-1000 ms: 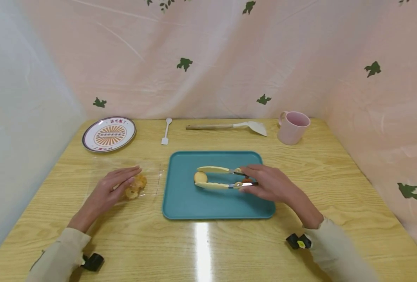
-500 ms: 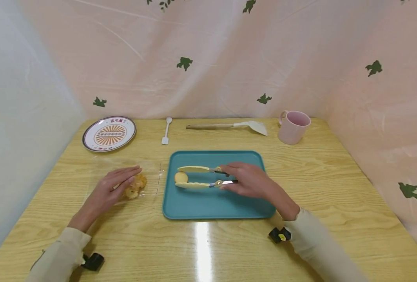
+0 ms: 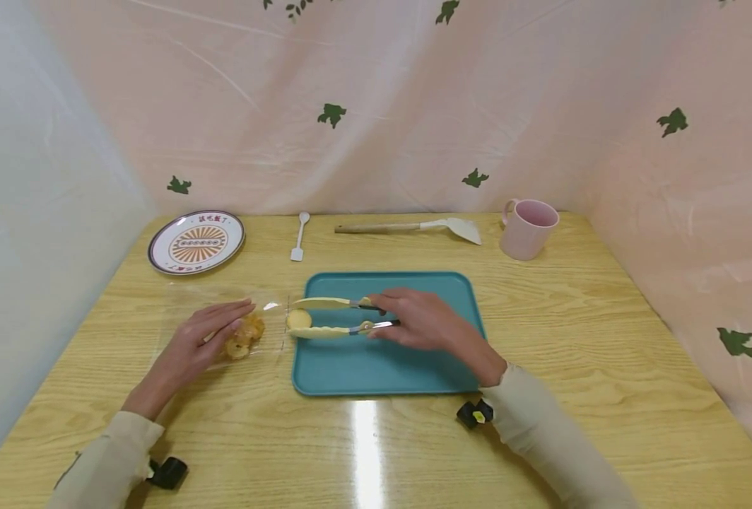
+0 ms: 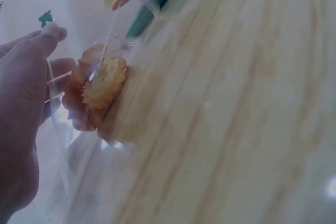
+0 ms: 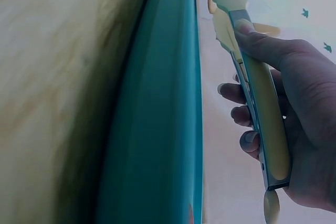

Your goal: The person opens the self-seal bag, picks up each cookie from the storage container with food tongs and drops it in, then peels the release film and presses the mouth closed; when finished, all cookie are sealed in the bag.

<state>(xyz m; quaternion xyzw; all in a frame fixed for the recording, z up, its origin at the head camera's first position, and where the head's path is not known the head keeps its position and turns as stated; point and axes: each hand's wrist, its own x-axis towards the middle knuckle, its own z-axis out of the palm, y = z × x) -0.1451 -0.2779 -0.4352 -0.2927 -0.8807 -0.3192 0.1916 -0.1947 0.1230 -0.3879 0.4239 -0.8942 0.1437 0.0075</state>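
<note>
My left hand (image 3: 204, 339) holds the clear plastic bag (image 3: 179, 304), with several golden-brown cookies (image 3: 245, 336) inside near the fingers. The bag's mouth faces the teal tray (image 3: 389, 367) and its film stands apart there in the left wrist view. My right hand (image 3: 414, 318) grips the cream-tipped metal tongs (image 3: 325, 333), thumb along one arm and fingers round the other. Between the tongs' tips sits a round pale cookie (image 3: 299, 321), at the bag's mouth over the tray's left rim. In the right wrist view, the tongs (image 5: 268, 119) rise above the tray's side.
Behind the bag lies a patterned plate (image 3: 196, 242). Along the back are a small white spoon-like utensil (image 3: 300, 237), a wooden-handled spatula (image 3: 408, 227) and a pink mug (image 3: 529, 230). Cloth walls (image 3: 401, 141) enclose the table (image 3: 325, 452).
My right hand has carried the tongs and cookie leftward across the tray to the bag's mouth. A reddish-brown item glimpsed on the tray a second ago is now out of sight. The left hand stays put.
</note>
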